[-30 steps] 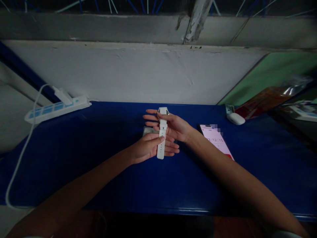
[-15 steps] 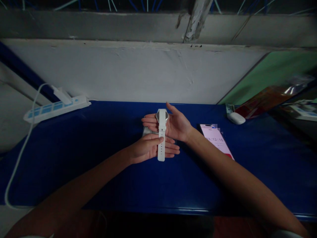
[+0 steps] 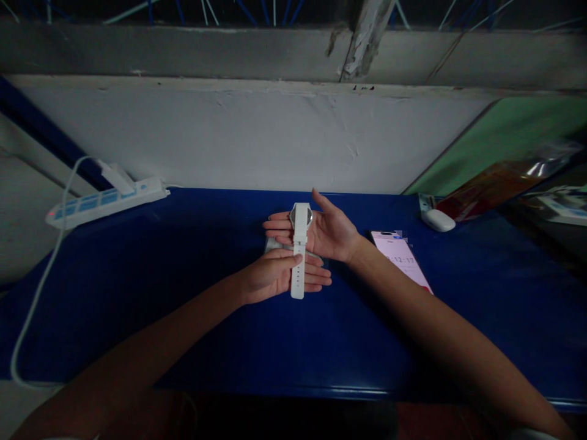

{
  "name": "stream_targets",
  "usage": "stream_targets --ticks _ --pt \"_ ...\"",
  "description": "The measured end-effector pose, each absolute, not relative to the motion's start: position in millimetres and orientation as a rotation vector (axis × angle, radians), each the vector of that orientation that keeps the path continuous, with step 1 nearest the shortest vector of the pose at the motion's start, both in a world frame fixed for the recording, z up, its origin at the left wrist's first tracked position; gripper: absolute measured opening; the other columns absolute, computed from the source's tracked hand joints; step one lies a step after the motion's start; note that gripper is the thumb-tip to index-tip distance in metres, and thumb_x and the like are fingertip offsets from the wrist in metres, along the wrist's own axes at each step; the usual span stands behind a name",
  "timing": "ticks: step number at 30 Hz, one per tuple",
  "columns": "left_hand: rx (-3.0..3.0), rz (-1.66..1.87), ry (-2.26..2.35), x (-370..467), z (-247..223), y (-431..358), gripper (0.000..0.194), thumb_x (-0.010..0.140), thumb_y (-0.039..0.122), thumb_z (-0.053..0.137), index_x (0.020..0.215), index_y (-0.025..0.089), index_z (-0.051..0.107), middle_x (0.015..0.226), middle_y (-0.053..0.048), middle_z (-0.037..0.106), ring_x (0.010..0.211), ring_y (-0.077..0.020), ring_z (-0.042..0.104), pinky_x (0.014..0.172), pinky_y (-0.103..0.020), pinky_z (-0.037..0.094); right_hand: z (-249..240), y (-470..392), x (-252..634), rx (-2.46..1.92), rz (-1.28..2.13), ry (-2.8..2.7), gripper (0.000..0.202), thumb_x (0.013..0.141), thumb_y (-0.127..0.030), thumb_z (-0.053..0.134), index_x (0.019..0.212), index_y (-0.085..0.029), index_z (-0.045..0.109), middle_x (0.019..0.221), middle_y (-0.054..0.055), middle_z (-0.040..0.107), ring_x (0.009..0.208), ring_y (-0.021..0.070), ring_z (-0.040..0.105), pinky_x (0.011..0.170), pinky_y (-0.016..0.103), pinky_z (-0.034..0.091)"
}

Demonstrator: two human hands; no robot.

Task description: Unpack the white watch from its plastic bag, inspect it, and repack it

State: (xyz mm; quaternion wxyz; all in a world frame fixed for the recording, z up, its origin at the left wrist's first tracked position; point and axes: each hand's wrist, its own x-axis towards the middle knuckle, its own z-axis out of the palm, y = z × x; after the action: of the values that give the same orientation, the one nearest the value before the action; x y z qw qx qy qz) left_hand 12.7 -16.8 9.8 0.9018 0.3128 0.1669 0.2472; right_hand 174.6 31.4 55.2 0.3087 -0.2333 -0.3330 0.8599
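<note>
A white wristwatch (image 3: 299, 235) lies lengthwise across both hands, its pale strap with a row of holes pointing toward me. My left hand (image 3: 275, 272) pinches the holed part of the strap, thumb pressed on top and fingers stretched out beneath it. Palm up, my right hand (image 3: 328, 235) lies behind the watch's round case, fingers straight and thumb raised, supporting it from below. Partly hidden under the hands is a clear plastic wrapping (image 3: 271, 244) on the blue table (image 3: 220, 342).
At the left stands a white power strip (image 3: 114, 198) with a plug and a cable (image 3: 34, 305) looping down over the table's edge. To the right lie a lit phone (image 3: 398, 256), a white rounded case (image 3: 439, 220) and a plastic-wrapped reddish packet (image 3: 495, 183). A pale wall (image 3: 275, 140) rises behind.
The hands and the watch hold almost the same pose. The view has shifted very slightly, and the seconds on the phone's timer have gone from 16 to 17.
</note>
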Motion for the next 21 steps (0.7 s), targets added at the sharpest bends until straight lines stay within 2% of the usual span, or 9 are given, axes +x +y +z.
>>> stream_targets --ticks 6,11,14,17,21 --pt "0.655 0.500 0.345 12.3 9.0 -16.6 0.024 0.097 0.021 0.054 0.106 0.004 0.069 0.113 -0.020 0.071 0.108 -0.0268 0.069 0.104 -0.044 0.044 55.7 31.6 174.3 -0.611 2.287 -0.878 0.081 0.096 -0.067 0.016 0.112 -0.004 0.065 0.120 0.023 0.069 0.113 0.0267 0.066 0.107 0.041 0.043" --pt "0.654 0.506 0.340 12.0 9.4 -16.2 0.024 0.098 0.020 0.054 0.107 0.004 0.069 0.114 -0.020 0.071 0.109 -0.0277 0.068 0.105 -0.046 0.043 55.6 30.7 174.2 -0.615 2.282 -0.909 0.080 0.095 -0.067 0.017 0.114 -0.005 0.064 0.125 0.023 0.066 0.118 0.0270 0.063 0.106 0.042 0.044" --pt "0.648 0.505 0.337 12.9 9.6 -15.5 0.025 0.098 0.020 0.053 0.106 0.003 0.069 0.114 -0.021 0.071 0.109 -0.0268 0.068 0.103 -0.043 0.045 55.9 29.7 174.6 -0.606 2.275 -0.927 0.075 0.097 -0.061 0.013 0.119 -0.007 0.061 0.125 0.020 0.067 0.119 0.0270 0.062 0.104 0.045 0.045" --pt "0.648 0.522 0.343 13.9 9.1 -15.4 0.025 0.098 0.021 0.054 0.105 0.003 0.070 0.113 -0.021 0.071 0.108 -0.0269 0.068 0.102 -0.041 0.046 56.8 29.1 174.2 -0.599 2.262 -0.915 0.065 0.099 -0.052 0.014 0.124 -0.010 0.059 0.120 0.017 0.070 0.115 0.0253 0.065 0.103 0.046 0.046" --pt "0.640 0.527 0.390 12.8 9.9 -15.4 0.025 0.099 0.025 0.054 0.107 0.007 0.069 0.114 -0.018 0.071 0.102 -0.0276 0.071 0.097 -0.044 0.049 58.1 31.8 173.9 -0.643 2.253 -0.841 0.057 0.102 -0.044 0.018 0.113 -0.011 0.064 0.102 0.012 0.076 0.098 0.0192 0.071 0.097 0.036 0.051"
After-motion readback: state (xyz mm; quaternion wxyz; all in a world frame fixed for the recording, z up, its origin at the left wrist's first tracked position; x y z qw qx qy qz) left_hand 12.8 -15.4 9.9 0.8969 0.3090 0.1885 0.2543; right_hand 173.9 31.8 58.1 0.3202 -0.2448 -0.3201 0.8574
